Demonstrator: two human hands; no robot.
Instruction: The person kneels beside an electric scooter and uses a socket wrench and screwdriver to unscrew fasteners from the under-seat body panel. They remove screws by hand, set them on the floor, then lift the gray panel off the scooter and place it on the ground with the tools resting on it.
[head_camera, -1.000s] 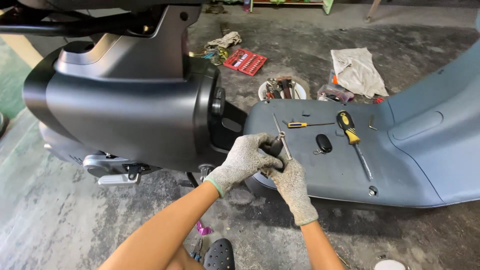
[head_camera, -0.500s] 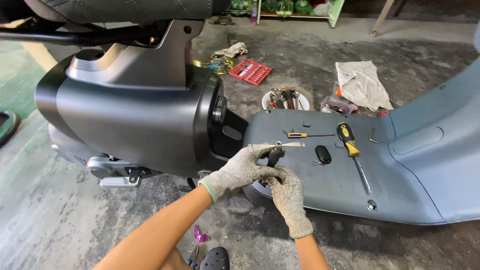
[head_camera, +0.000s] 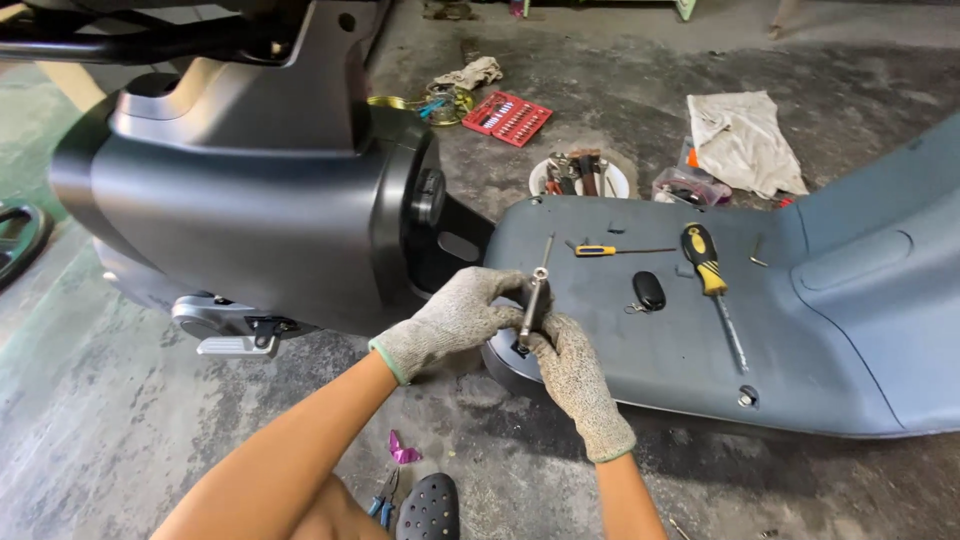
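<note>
Both my hands wear grey knit gloves and meet at the near left end of a blue-grey scooter body panel lying on the floor. My left hand grips the dark handle of a thin metal driver tool. My right hand holds the tool's lower end, against the panel's edge. The tool's shaft points up and away from me. A dark grey scooter body stands just left of my hands.
On the panel lie a small yellow-handled screwdriver, a black key fob and a large black-and-yellow screwdriver. Beyond it: a white dish of tools, a red bit case, a white rag. Blue-handled pliers lie by my knee.
The view has shifted closer. My hands have turned the tool from lying sideways to pointing up and away, staying at the panel's left end.
</note>
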